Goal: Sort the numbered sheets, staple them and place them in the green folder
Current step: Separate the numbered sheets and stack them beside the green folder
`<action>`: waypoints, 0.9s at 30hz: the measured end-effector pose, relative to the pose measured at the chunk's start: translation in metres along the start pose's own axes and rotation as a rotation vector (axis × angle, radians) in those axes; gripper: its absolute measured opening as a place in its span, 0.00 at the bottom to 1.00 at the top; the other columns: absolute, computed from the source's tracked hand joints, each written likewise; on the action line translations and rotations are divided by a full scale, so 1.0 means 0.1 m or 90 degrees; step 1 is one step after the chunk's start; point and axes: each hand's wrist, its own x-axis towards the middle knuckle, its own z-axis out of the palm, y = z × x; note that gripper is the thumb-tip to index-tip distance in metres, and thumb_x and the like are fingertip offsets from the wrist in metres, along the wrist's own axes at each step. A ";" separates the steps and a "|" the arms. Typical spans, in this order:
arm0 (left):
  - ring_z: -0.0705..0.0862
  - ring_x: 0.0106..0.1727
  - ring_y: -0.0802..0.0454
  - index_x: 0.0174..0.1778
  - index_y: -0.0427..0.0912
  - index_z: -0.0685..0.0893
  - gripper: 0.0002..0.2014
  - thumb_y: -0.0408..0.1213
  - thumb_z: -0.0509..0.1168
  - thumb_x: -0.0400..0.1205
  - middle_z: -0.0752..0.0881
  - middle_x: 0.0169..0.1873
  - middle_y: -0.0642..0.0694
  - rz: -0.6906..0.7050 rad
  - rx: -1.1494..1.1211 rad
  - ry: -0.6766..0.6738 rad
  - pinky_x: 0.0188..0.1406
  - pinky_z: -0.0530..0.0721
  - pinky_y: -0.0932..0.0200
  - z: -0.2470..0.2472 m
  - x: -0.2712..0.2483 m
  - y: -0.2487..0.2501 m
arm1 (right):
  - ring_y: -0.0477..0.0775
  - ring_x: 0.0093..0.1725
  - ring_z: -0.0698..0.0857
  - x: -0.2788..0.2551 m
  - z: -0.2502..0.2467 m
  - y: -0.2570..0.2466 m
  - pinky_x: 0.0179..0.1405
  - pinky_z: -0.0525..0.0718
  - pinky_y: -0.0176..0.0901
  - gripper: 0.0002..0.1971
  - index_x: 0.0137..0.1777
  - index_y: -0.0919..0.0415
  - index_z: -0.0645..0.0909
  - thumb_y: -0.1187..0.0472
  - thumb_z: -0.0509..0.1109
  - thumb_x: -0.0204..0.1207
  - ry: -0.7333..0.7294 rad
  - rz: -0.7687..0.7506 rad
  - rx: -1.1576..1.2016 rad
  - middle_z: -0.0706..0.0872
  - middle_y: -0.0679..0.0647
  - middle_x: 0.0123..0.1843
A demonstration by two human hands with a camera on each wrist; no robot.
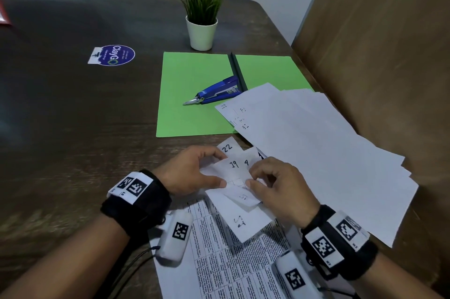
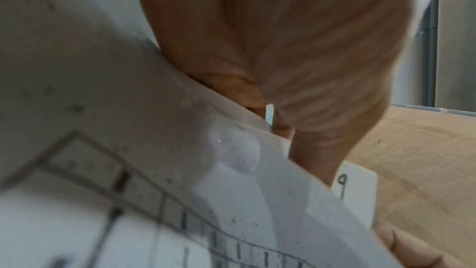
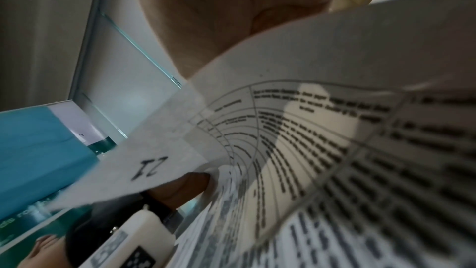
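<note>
Both hands hold a fanned bundle of numbered sheets [image 1: 237,169] near the table's front; corners marked 22, 19 and 4 show. My left hand [image 1: 194,172] pinches the bundle's left side, thumb on top. My right hand [image 1: 272,185] pinches its right side with curled fingers. In the left wrist view the left hand [image 2: 296,52] grips sheets [image 2: 180,170] and a corner marked 9 shows. A sheet marked 21 [image 3: 152,167] curls under the right hand [image 3: 231,11]. The open green folder [image 1: 192,94] lies beyond, with a blue stapler [image 1: 216,91] on it.
A spread pile of white sheets [image 1: 316,142] covers the folder's right part and the table's right side. A printed sheet [image 1: 224,267] lies under my wrists. A potted plant [image 1: 202,16] stands behind the folder. A wooden panel [image 1: 389,42] walls the right. A round sticker [image 1: 114,55] lies left.
</note>
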 end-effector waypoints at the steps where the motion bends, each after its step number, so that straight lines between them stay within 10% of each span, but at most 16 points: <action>1: 0.87 0.60 0.64 0.56 0.61 0.88 0.21 0.39 0.84 0.71 0.89 0.57 0.65 0.003 0.015 0.008 0.67 0.85 0.49 0.00 0.00 -0.01 | 0.36 0.37 0.80 -0.02 -0.01 -0.01 0.38 0.74 0.30 0.13 0.34 0.44 0.80 0.59 0.79 0.73 -0.010 -0.008 0.001 0.89 0.37 0.50; 4: 0.85 0.65 0.61 0.58 0.65 0.88 0.22 0.38 0.83 0.73 0.87 0.62 0.63 0.014 0.011 0.003 0.70 0.83 0.46 -0.01 0.00 -0.01 | 0.26 0.44 0.81 -0.07 -0.02 -0.03 0.45 0.73 0.23 0.12 0.36 0.44 0.78 0.58 0.75 0.78 -0.052 -0.006 0.023 0.87 0.32 0.60; 10: 0.93 0.49 0.52 0.50 0.45 0.95 0.07 0.37 0.79 0.77 0.95 0.46 0.53 -0.019 0.006 -0.057 0.59 0.90 0.42 -0.02 0.00 0.05 | 0.43 0.39 0.84 -0.11 -0.07 -0.15 0.40 0.80 0.32 0.10 0.37 0.50 0.81 0.61 0.73 0.80 -0.008 -0.042 0.065 0.87 0.41 0.35; 16: 0.94 0.48 0.45 0.46 0.48 0.95 0.17 0.54 0.78 0.67 0.95 0.42 0.50 -0.056 0.058 -0.078 0.53 0.90 0.36 -0.10 0.01 0.04 | 0.40 0.27 0.74 -0.06 -0.32 -0.18 0.29 0.71 0.29 0.15 0.33 0.52 0.77 0.65 0.72 0.80 0.039 -0.003 0.135 0.80 0.42 0.30; 19: 0.94 0.47 0.42 0.44 0.44 0.95 0.12 0.46 0.77 0.69 0.95 0.41 0.47 -0.067 0.059 -0.063 0.50 0.90 0.33 -0.10 0.01 0.03 | 0.40 0.29 0.75 -0.04 -0.49 -0.12 0.31 0.72 0.32 0.12 0.35 0.59 0.77 0.65 0.74 0.79 0.108 0.002 0.181 0.79 0.46 0.29; 24: 0.93 0.46 0.42 0.41 0.47 0.95 0.02 0.38 0.77 0.77 0.95 0.39 0.48 -0.052 0.091 -0.057 0.50 0.90 0.39 -0.10 0.02 0.04 | 0.47 0.27 0.74 -0.16 -0.64 0.14 0.33 0.72 0.45 0.15 0.29 0.53 0.82 0.56 0.78 0.77 -0.218 0.137 0.038 0.76 0.47 0.24; 27: 0.92 0.40 0.49 0.40 0.46 0.95 0.04 0.42 0.77 0.76 0.94 0.38 0.47 -0.050 0.094 -0.044 0.48 0.89 0.40 -0.09 0.02 0.07 | 0.49 0.23 0.75 -0.22 -0.71 0.27 0.28 0.73 0.43 0.12 0.31 0.59 0.86 0.62 0.79 0.76 -0.190 0.204 0.131 0.79 0.51 0.23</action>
